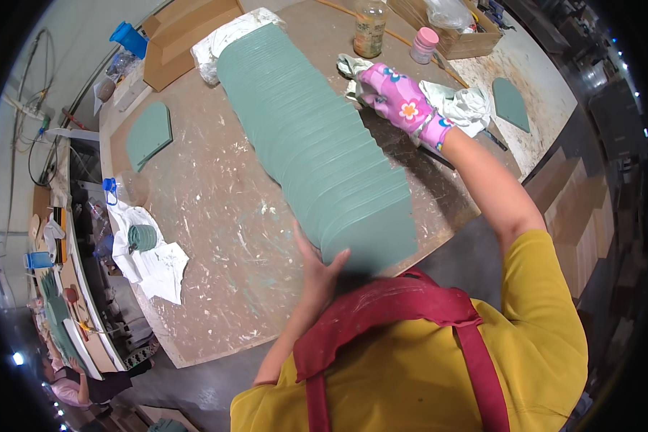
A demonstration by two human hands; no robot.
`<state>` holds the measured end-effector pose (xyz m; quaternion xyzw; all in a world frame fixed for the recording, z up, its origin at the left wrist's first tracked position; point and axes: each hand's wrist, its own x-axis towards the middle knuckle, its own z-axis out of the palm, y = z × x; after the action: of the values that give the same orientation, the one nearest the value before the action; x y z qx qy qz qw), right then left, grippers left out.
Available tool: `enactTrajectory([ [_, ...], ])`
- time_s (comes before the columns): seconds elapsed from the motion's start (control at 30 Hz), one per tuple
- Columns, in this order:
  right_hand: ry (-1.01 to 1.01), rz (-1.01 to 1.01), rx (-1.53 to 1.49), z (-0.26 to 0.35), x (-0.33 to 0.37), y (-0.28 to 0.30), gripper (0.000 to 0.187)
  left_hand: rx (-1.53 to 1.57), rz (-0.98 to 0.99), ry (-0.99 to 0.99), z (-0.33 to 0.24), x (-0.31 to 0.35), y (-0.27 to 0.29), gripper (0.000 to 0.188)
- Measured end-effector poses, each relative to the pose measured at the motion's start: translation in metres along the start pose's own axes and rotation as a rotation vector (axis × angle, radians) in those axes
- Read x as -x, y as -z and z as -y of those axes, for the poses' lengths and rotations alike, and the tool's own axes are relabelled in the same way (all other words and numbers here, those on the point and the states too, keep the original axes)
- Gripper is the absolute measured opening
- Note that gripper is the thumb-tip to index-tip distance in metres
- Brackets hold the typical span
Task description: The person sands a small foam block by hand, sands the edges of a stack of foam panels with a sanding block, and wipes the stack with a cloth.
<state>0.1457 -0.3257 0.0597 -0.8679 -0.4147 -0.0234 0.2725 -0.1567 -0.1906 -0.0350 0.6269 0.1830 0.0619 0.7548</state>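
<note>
A long row of overlapping green panels [317, 137] with rounded ends leans across the worktable toward me. At its near left corner, my bare left hand [318, 270] grips the edge, with the thumb over the nearest panel and the fingers along the side. My right hand [403, 104] wears a pink flowered glove and is closed around a crumpled, green-stained white rag [354, 66], just right of the row's far half. Part of the rag is hidden by the glove. Beside that wrist lies a second crumpled white cloth [461, 108].
Loose green panels lie left [150, 133] and right [510, 103]. A glass jar [370, 32], a pink-lidded bottle [424, 47] and a cardboard box [475, 39] stand at the back. A green coil [142, 237] rests on white cloth at left. Another person [75, 385] is at lower left.
</note>
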Motion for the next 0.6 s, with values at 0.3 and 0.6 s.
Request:
enactTrajectory([
  [0.3, 0.084, -0.153, -0.04, -0.004, 0.001, -0.01, 0.041, -0.019, -0.027, 0.013, 0.001, -0.001, 0.0, 0.109],
  [0.6, -0.038, -0.219, -0.035, -0.005, -0.005, 0.0, 0.035, -0.031, 0.009, -0.089, 0.006, -0.004, 0.002, 0.11],
])
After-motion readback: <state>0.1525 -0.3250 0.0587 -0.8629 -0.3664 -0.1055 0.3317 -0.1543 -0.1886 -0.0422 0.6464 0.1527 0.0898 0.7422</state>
